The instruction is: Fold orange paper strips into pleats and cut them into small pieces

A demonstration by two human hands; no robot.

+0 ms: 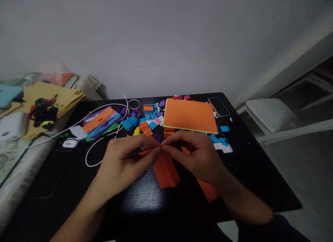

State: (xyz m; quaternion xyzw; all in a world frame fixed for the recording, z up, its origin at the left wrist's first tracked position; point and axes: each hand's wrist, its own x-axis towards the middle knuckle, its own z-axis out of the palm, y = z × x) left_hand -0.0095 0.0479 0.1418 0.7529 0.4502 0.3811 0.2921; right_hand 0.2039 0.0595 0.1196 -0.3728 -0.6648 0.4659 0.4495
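Observation:
My left hand (pixel 125 162) is closed, thumb and forefinger pinched at a piece of orange paper (pixel 144 152), of which only slivers show. Meeting it fingertip to fingertip, my right hand (pixel 199 157) pinches at the same spot. Just below the fingertips is a creased orange paper strip (pixel 168 172); whether it joins the pinched piece I cannot tell. Another orange strip (pixel 208 191) lies partly hidden under my right hand. Beyond the hands sits a stack of orange sheets (pixel 189 115) with a yellow edge.
Small folded papers (pixel 131 122) in several colours are scattered at the table's back. A white cable (pixel 88 158) loops at left beside coloured strips (pixel 102 122) and a white earbud case (pixel 70 142). A phone (pixel 219 107) lies back right on the black table (pixel 260 179). A white stool (pixel 272 111) stands at right.

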